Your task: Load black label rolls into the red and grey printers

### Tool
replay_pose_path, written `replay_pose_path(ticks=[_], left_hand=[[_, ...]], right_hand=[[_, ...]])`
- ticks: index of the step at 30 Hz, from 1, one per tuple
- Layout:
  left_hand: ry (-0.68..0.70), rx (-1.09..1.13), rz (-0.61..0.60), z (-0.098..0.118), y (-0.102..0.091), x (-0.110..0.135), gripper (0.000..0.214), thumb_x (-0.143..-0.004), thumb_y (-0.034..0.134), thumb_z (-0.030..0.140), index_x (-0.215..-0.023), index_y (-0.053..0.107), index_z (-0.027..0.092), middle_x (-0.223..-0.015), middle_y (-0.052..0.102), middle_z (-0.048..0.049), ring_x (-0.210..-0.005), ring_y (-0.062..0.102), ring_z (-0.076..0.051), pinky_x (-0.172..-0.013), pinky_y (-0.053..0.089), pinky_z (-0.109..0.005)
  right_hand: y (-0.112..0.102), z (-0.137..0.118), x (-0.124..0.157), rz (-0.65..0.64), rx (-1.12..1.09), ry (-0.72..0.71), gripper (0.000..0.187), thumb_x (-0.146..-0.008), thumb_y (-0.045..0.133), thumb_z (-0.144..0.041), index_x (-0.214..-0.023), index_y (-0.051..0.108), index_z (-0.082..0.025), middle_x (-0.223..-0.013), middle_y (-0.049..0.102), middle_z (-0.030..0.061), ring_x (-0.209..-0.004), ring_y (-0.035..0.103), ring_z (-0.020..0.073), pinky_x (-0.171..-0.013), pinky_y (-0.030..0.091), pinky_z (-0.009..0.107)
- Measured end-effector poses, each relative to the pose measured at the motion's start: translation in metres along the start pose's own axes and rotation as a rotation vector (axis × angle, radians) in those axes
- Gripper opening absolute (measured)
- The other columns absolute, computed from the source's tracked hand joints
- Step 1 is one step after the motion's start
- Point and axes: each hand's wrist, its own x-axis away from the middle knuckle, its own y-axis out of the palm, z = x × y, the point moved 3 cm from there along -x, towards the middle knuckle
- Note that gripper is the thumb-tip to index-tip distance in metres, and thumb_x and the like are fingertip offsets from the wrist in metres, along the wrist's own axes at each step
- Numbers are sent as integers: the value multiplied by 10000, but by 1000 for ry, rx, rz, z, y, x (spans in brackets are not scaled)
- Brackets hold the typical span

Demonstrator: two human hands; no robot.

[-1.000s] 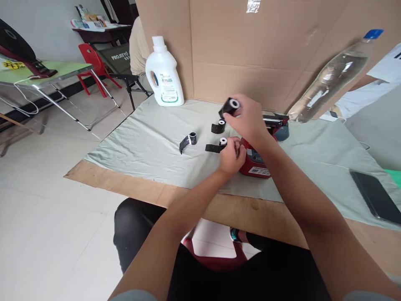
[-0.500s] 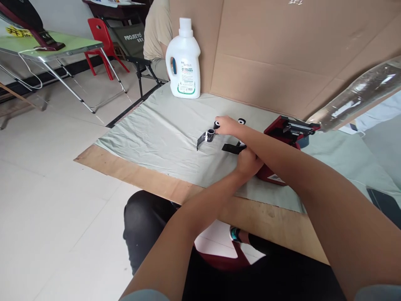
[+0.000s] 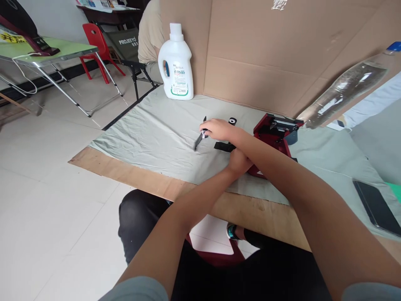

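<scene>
A curled black ribbon (image 3: 198, 142) slants down from the right hand's (image 3: 218, 128) fingers to the bench (image 3: 150, 140) — blurred, so I can't tell how it's gripped. Just behind that hand shows a black roll (image 3: 232, 121) with a white core. A flat black strip (image 3: 222, 146) lies by the left hand (image 3: 239, 161) — beside the red machine (image 3: 262, 125), its lid tipped up.

PROJEEYO on dk folding chair (image 3: 125, 51), 衣物 on lbl (image 3: 179, 80) of wht btl (image 3: 176, 56), rest too sm.
</scene>
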Motion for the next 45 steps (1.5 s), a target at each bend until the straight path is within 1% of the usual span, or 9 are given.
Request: replay_pose_path(ticks=[5,11,14,17,27,32,36,39,45], left_hand=[[45,-80,71,7,-6,4,66,-959,576,215,-938,635,192,-708,631,-16,-671,612,-196,-661,451,-312],[172,23,104,11,-10,6,145,-941,545,152,-1052,618,209,-652,460,66,-610,511,-130,-640,373,-251],[192,15,116,11,-13,6,129,-929,542,141,-1006,614,215,-644,417,78,-595,466,-117,-637,373,-242],[231,16,135,12,-15,6,141,-914,528,120,-980,606,216,-637,372,84,-579,430,-110,-627,375,-235],[329,-9,164,14,-17,6,114,-940,516,166,-1012,579,228,-645,373,77,-559,406,-111,-606,398,-245],[532,-60,167,26,-24,8,223,-1003,515,435,-1046,586,229,-993,641,-74,-870,604,-204,-809,525,-369],[573,-132,-8,37,-22,11,506,-1027,355,667,-970,618,237,-1199,725,-141,-1215,628,-310,-1081,467,-528],[575,-152,-158,41,-18,14,548,-1016,370,691,-1027,690,246,-1266,745,-134,-1369,586,-341,-1167,396,-558],[582,-174,-193,38,-17,14,540,-1016,426,654,-1221,755,278,-1261,760,-108,-1325,616,-326,-1171,373,-537]], right_hand=[[-28,18,62,416,-357,38,575,-930,431,-99,-1484,554,-194,-1379,658,116,-1163,638,237,-1019,509,377],[-53,40,184,682,-761,179,703,-844,742,-448,-1475,444,-358,-1246,622,49,-931,653,189,-726,584,307],[-57,57,226,670,-873,217,642,-737,845,-444,-1287,529,-345,-1121,644,21,-874,668,192,-680,566,313],[-58,70,247,540,-705,261,515,-726,853,-351,-1168,595,-286,-1067,715,40,-934,691,238,-778,564,360],[-30,71,225,258,-141,389,317,-801,578,-65,-1066,670,-212,-1060,752,102,-997,678,301,-860,523,412],[-10,83,212,205,-209,420,366,-776,594,-25,-1092,622,-207,-1145,756,118,-1045,688,294,-881,543,404],[-9,91,209,139,-303,433,286,-759,644,-52,-998,632,-209,-1053,794,93,-989,714,276,-861,551,386],[-10,93,207,52,-371,440,202,-788,653,-95,-953,654,-211,-1006,812,80,-960,726,269,-823,553,366],[-31,83,219,82,-419,453,151,-951,591,-253,-874,719,-235,-992,798,36,-949,715,238,-844,567,373]])
